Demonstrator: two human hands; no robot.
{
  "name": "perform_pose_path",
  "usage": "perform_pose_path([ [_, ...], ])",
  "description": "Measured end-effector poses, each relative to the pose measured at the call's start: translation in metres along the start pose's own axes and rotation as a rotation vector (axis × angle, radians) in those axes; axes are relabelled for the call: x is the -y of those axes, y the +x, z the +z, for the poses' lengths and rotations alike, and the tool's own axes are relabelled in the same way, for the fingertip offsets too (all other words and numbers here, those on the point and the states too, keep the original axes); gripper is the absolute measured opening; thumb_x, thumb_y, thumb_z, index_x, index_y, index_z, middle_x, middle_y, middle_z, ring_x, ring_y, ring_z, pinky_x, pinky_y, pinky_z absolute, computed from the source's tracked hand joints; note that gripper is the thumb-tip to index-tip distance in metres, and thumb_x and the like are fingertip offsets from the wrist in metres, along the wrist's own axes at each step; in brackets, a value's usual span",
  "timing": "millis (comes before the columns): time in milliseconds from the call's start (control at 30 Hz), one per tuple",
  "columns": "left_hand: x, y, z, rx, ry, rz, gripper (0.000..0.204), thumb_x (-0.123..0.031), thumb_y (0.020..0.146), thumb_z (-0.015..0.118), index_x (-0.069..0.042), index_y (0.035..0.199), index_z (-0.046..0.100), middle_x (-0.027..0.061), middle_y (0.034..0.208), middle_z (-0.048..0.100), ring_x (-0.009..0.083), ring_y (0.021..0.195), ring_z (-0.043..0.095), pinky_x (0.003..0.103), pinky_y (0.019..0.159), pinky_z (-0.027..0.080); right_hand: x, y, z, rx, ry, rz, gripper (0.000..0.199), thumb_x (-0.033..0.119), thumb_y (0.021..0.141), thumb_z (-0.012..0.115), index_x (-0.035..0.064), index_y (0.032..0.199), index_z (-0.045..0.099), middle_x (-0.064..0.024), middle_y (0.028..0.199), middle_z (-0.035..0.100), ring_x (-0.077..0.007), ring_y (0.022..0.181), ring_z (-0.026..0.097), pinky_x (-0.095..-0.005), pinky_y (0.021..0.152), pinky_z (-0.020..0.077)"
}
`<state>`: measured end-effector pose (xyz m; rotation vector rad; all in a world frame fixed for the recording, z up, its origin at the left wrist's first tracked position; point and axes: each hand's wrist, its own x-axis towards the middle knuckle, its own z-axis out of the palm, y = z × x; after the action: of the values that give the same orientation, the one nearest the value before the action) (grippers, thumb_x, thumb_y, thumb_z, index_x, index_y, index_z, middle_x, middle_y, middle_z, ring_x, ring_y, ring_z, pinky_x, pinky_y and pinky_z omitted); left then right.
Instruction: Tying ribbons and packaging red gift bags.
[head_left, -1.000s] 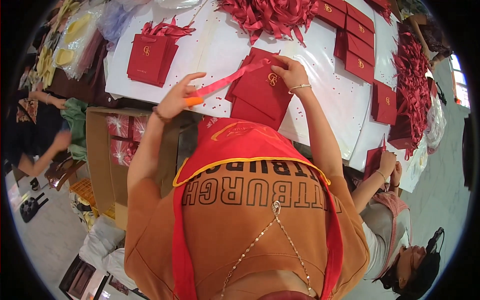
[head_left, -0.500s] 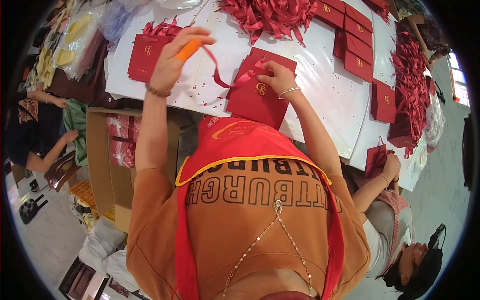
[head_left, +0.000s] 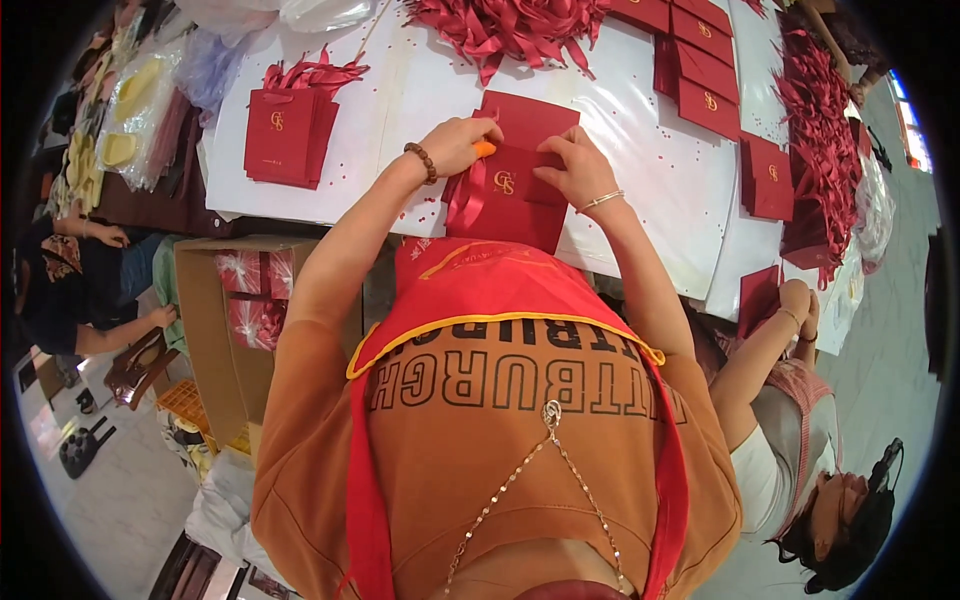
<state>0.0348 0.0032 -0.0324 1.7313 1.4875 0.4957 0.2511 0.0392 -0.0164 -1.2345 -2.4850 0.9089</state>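
Head view: a person in a red apron point(head_left: 490, 280) with yellow edging is at the near side of a white-covered table point(head_left: 650, 215).
Left hand point(head_left: 458, 147): fingers curled closed around an orange object point(head_left: 484, 149), whose end shows beside the fingertips; the hand is over the left part of the front bags.
Right hand point(head_left: 578, 168): bent, thumb and forefinger slightly apart at the right side of the same bags; whether they pinch the paper, I cannot tell.
Front bags point(head_left: 515, 215): dark red with a gold emblem, overlapping flat at the table's near edge, between and beneath the hands.
Loose ribbon point(head_left: 466, 205): red, trailing down the left side of the front bags, just below the left hand.
Left stack point(head_left: 285, 140): red bags fanned slightly, ribbons at their far end.
Far side: a heap of red ribbons point(head_left: 510, 30); to its right, overlapping rows of red bags point(head_left: 705, 60).
Right side: one co-worker's hands point(head_left: 797, 298) are at a red bag point(head_left: 758, 300).
Near left: an open cardboard box point(head_left: 215, 370) holds wrapped red packages point(head_left: 252, 320).
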Motion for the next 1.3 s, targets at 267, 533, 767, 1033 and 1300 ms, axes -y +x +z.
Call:
perform_pose_path([
  [267,-0.021,-0.003,0.024,-0.27,-0.184,0.169,0.016,-0.009,0.079,0.058,-0.002,0.091,0.049,0.0112,0.07,0.06,0.02,0.064,0.06,0.029,0.057,0.044,-0.01,0.001,0.012,0.06,0.335,0.308,0.034,0.02,0.068,0.07,0.0037,0.096,0.059,-0.0156,0.086,0.062,-0.0276,0.078,0.06,-0.0334,0.071,0.0471],
  [533,-0.025,-0.001,0.047,-0.181,-0.031,0.118,0.013,-0.009,0.076,0.061,-0.002,0.084,0.054,0.0137,0.073,0.06,0.0251,0.067,0.06,0.031,0.06,0.046,-0.009,-0.003,0.013,0.063,0.371,0.333,0.032,0.018,0.073,0.066,0.0028,0.1,0.059,-0.0151,0.088,0.062,-0.025,0.08,0.061,-0.0314,0.071,0.0472],
  [767,-0.025,-0.007,0.048,-0.205,-0.257,-0.007,0.016,-0.005,0.075,0.061,0.0,0.089,0.057,0.0091,0.076,0.063,0.0164,0.069,0.061,0.027,0.064,0.048,-0.009,-0.003,0.008,0.086,0.487,0.333,0.028,0.015,0.076,0.062,0.0022,0.101,0.058,-0.0119,0.083,0.062,-0.0183,0.066,0.059,-0.0287,0.06,0.047],
  [1033,-0.037,-0.009,0.046,-0.278,-0.054,-0.03,0.011,-0.007,0.076,0.06,-0.001,0.084,0.059,0.0109,0.072,0.063,0.0194,0.067,0.062,0.028,0.06,0.047,-0.003,-0.005,0.004,0.133,0.586,0.382,0.028,0.014,0.075,0.064,0.0025,0.1,0.058,-0.009,0.074,0.059,-0.0124,0.054,0.054,-0.0264,0.049,0.0437],
  [1300,-0.038,-0.008,0.051,-0.353,-0.067,0.018,0.01,-0.009,0.076,0.058,-0.002,0.083,0.059,0.0132,0.071,0.062,0.0232,0.065,0.061,0.031,0.058,0.047,0.001,-0.006,0.004,0.102,0.573,0.4,0.024,0.014,0.074,0.065,0.002,0.094,0.059,-0.0064,0.069,0.058,-0.014,0.058,0.054,-0.0271,0.053,0.0437],
])
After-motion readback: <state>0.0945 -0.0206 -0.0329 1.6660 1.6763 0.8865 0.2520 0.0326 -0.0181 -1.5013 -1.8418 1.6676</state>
